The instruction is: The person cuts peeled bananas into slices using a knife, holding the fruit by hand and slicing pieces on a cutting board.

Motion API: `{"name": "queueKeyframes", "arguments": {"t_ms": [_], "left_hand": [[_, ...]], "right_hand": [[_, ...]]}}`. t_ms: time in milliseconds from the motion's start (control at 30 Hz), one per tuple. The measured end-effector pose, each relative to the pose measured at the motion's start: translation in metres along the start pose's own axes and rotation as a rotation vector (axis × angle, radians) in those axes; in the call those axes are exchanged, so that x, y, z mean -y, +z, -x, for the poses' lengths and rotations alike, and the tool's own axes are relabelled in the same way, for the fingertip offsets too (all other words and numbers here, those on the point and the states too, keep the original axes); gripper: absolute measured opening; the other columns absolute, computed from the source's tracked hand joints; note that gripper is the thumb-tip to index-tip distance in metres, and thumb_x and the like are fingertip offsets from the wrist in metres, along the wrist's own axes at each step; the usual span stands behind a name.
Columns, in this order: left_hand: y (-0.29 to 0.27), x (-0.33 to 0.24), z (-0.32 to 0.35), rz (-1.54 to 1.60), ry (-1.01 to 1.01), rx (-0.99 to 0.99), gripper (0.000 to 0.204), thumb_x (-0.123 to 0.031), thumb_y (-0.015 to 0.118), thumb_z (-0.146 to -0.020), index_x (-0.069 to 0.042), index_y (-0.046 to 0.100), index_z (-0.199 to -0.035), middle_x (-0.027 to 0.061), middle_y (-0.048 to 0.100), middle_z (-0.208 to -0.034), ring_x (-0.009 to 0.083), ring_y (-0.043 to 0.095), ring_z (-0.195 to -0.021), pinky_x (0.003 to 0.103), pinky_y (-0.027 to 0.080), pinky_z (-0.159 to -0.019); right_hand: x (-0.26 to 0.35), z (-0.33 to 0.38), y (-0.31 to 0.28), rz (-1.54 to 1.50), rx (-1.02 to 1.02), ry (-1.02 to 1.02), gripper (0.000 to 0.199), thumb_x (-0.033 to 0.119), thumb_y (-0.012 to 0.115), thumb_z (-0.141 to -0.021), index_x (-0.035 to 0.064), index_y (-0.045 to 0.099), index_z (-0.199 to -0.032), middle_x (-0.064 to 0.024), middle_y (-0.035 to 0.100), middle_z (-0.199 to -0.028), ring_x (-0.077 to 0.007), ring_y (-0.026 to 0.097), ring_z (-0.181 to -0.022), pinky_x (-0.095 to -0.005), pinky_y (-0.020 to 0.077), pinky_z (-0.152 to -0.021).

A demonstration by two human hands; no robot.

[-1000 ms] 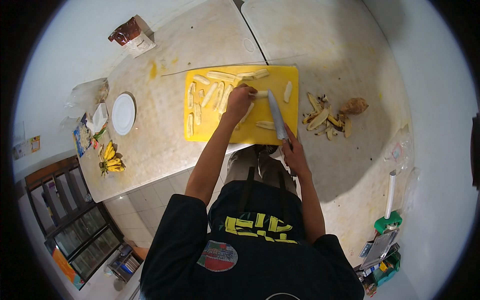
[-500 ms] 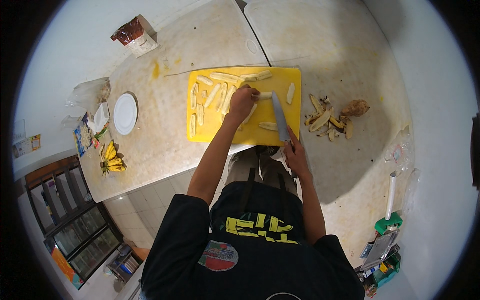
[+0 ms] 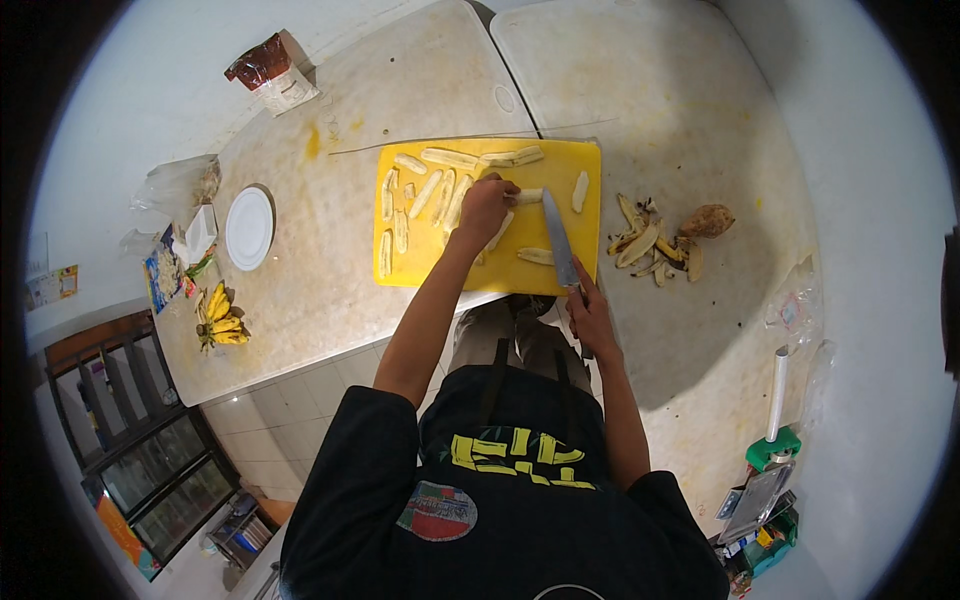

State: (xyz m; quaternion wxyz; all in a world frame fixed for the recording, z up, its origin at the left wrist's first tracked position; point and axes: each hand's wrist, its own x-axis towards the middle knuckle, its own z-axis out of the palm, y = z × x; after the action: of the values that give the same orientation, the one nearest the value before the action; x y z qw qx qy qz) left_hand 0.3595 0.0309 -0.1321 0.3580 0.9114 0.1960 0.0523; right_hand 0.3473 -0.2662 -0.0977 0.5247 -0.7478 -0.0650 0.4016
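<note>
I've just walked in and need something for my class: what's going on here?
A person works with both hands at a yellow cutting board. The left hand holds a peeled banana piece; the right hand grips a knife, its blade at the piece's right end. Other pale pieces lie on the board. Peels lie to its right, a yellow banana bunch far to its left.

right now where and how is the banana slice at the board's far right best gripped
Probably pinch the banana slice by its long sides at mid-length, from above or the right: it's narrow, its ends point toward and away from you, with the chef's knife on its left.
</note>
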Motion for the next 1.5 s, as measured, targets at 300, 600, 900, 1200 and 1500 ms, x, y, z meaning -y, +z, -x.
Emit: {"name": "queueKeyframes", "arguments": {"t_ms": [300, 600, 900, 1200, 1500], "left_hand": [[0.003, -0.005, -0.004, 0.008, 0.015, 0.001, 0.022, -0.005, 0.077, -0.083, -0.006, 0.081, -0.104, 0.0157, 0.072, -0.101, 0.0354, 0.071, -0.095, 0.043, 0.056, -0.086], [0.003, -0.004, 0.000, -0.001, 0.019, -0.020, 0.022, -0.004, 0.077, -0.082, -0.005, 0.081, -0.104, 0.0162, 0.072, -0.102, 0.0365, 0.071, -0.095, 0.043, 0.056, -0.086], [0.001, -0.003, 0.001, 0.005, 0.014, -0.014, 0.022, -0.004, 0.076, -0.083, -0.005, 0.081, -0.104, 0.0161, 0.072, -0.101, 0.0359, 0.070, -0.096, 0.043, 0.056, -0.086], [0.004, -0.014, 0.007, -0.088, 0.049, -0.040, 0.021, -0.009, 0.074, -0.087, -0.012, 0.081, -0.106, 0.0097, 0.073, -0.105, 0.0321, 0.071, -0.098, 0.041, 0.057, -0.085], [0.013, -0.020, 0.013, -0.263, 0.126, -0.146, 0.015, -0.020, 0.069, -0.095, -0.022, 0.082, -0.103, -0.0006, 0.073, -0.106, 0.0252, 0.072, -0.098, 0.040, 0.058, -0.080]], "right_hand": [[-0.025, -0.009, -0.002, 0.094, -0.039, -0.110, 0.057, 0.019, 0.051, -0.109, 0.0222, 0.039, -0.165, 0.0018, 0.045, -0.069, -0.0077, 0.041, -0.053, -0.0276, 0.0412, -0.050], [-0.010, -0.008, -0.001, 0.097, -0.016, -0.060, 0.056, 0.020, 0.051, -0.108, 0.0202, 0.041, -0.163, -0.0128, 0.069, -0.102, -0.0146, 0.057, -0.074, -0.0327, 0.0516, -0.074], [0.001, -0.007, 0.004, -0.090, 0.037, 0.025, 0.055, 0.020, 0.050, -0.109, 0.0257, 0.041, -0.164, -0.0002, 0.051, -0.070, -0.0090, 0.047, -0.050, -0.0293, 0.0455, -0.049], [-0.005, -0.009, 0.007, -0.185, 0.074, -0.003, 0.055, 0.018, 0.047, -0.112, 0.0254, 0.036, -0.165, 0.0025, 0.046, -0.068, -0.0051, 0.040, -0.048, -0.0241, 0.0396, -0.043], [-0.004, -0.008, 0.008, -0.237, 0.086, 0.020, 0.056, 0.018, 0.049, -0.111, 0.0255, 0.037, -0.165, 0.0024, 0.044, -0.066, -0.0070, 0.041, -0.047, -0.0257, 0.0417, -0.044]]}}
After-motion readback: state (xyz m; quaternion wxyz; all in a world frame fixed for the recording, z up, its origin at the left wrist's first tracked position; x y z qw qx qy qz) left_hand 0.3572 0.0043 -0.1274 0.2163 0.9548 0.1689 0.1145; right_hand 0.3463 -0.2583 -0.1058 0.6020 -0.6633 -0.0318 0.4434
